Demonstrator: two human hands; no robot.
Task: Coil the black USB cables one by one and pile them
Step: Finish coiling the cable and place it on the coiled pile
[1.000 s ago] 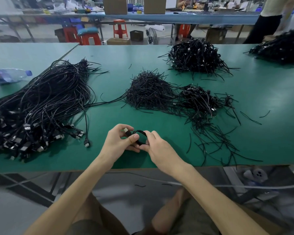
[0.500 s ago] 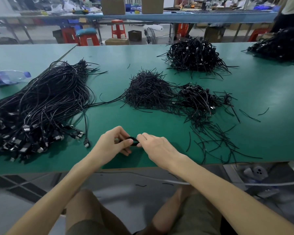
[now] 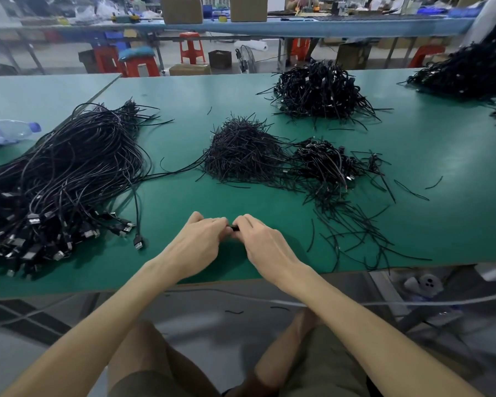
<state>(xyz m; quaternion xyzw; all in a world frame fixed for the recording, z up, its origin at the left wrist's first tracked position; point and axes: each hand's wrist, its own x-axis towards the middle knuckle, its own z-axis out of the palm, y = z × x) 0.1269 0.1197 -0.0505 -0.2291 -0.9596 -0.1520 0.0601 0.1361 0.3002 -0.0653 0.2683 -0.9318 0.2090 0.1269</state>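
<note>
Seen from the person's head, two bare hands meet over the near edge of a green tabletop (image 3: 413, 224). The left hand (image 3: 196, 242) and the right hand (image 3: 259, 243) face each other, knuckles up and fingers curled. The grip of each pinches one small black USB cable (image 3: 234, 228); only a short dark piece shows between the fingertips, the rest being hidden. At the left lies a large loose bundle of long black cables (image 3: 63, 179), its metal plugs toward the near edge. Behind the hands sits a heap of thin black ties (image 3: 241, 153), touching a pile of coiled black cables (image 3: 327, 164) on its right. A larger black pile (image 3: 315, 90) lies farther back. A clear plastic bottle with a blue cap (image 3: 9, 131) lies at the far left.
</note>
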